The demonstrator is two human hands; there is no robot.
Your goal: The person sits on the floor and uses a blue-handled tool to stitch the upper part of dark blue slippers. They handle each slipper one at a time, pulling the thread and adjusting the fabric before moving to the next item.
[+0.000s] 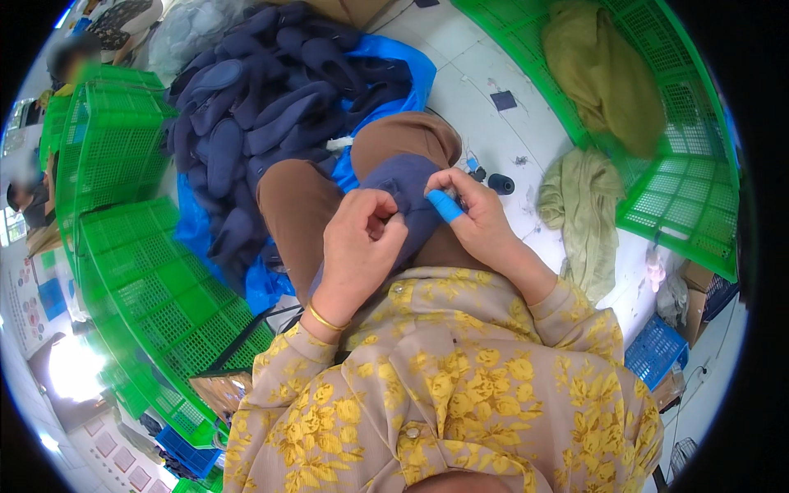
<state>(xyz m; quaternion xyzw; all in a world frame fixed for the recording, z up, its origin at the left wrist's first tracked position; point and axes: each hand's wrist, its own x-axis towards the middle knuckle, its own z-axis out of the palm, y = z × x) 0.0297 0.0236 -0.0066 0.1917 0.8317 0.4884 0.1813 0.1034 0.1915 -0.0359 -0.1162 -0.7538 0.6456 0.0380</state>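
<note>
Across my lap lies a dark blue fabric slipper (417, 215), its shape partly covered by my hands. My left hand (364, 238), with a gold bangle at the wrist, is closed in a pinch just over the slipper's left side. Whatever sits between those fingertips is too small to make out. On the other side, my right hand (475, 215) has blue tape (445, 205) around its thumb. Its thumb and forefinger are pinched together at the slipper's right edge, and what they grip is hidden.
Beyond my knees, a heap of dark blue slippers (271, 115) rests on blue plastic sheeting (408, 59). Green crates (148, 283) stand at left; another green crate (682, 185) at right holds olive cloth (604, 74). A black thread spool (500, 183) lies by my right knee.
</note>
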